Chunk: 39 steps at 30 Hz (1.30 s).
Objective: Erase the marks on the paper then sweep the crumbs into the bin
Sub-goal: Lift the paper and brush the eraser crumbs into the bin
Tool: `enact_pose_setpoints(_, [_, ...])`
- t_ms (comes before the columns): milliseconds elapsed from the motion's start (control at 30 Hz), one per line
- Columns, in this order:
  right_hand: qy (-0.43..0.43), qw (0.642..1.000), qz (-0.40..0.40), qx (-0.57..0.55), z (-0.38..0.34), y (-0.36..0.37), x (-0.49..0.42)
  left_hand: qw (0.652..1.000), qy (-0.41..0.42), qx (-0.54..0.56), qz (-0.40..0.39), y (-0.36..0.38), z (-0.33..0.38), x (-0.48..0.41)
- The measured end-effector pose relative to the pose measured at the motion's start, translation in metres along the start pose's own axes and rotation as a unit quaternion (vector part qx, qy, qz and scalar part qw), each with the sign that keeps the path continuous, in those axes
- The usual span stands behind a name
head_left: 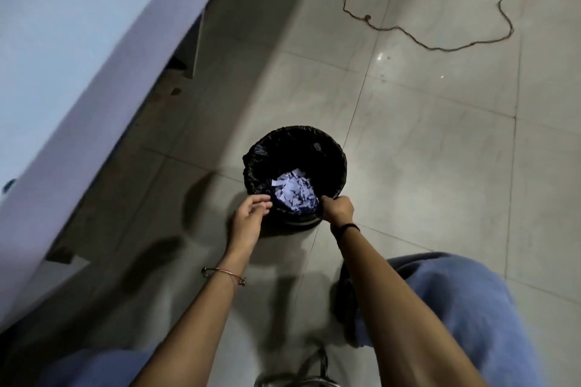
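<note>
Tiled floor [424, 151], table [63, 41] blurred; right hand [338, 209] pinching bin [341, 163], left hand [248, 217] beside

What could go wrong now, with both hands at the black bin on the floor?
The right hand grips the bin at its near rim; a pull there could tip it and spill the paper scraps. The left hand hovers at the rim's edge, not over the middle, so anything it drops might land on the floor.

My right hand [338, 209] has its fingertips out of sight over the bin [295, 129] rim; the table [63, 56] is blurred, cut off left (blue speck [8, 184] at its edge, unidentifiable).
</note>
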State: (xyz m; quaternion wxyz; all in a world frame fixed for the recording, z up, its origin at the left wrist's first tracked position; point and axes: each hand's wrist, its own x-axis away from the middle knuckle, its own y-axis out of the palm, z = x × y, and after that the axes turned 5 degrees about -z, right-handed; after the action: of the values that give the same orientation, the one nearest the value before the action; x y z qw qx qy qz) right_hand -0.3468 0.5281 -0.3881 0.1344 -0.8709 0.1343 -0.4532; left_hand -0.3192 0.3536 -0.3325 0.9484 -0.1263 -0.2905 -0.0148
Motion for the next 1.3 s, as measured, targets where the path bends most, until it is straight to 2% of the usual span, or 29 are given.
enact_pose_setpoints(267, [-0.089,0.996,-0.03,0.011,-0.014,-0.011,0.105,0.997,0.066,0.041,0.011,-0.034,0.045,0.091])
enact_pose_setpoints(567, [-0.148,0.968,-0.185,-0.078,-0.021,-0.016,0.243,0.982,0.185,0.035,-0.036,-0.106,0.066,0.235])
enact_pose_setpoints(667, [-0.165,0.954,-0.239,-0.079,-0.011,-0.013,0.275,0.974,0.222,0.039,-0.012,-0.132,0.06,0.28])
enact_pose_setpoints(933, [-0.218,0.921,-0.322,-0.023,0.009,-0.007,0.357,0.955,0.293,0.033,0.037,-0.172,0.043,0.388])
enact_pose_setpoints(1067, [-0.232,0.91,-0.344,-0.018,0.02,0.0,0.376,0.945,0.308,0.027,0.108,-0.188,0.029,0.433])
enact_pose_setpoints(1133, [-0.239,0.903,-0.357,-0.011,0.025,0.006,0.384,0.934,0.314,0.031,0.169,-0.198,0.023,0.453])
enact_pose_setpoints(1233, [-0.249,0.891,-0.379,0.007,0.025,0.011,0.392,0.898,0.309,0.0,0.314,-0.217,0.009,0.477])
enact_pose_setpoints(1300, [-0.254,0.885,-0.389,0.022,0.025,0.013,0.398,0.861,0.253,-0.057,0.438,-0.237,-0.012,0.491])
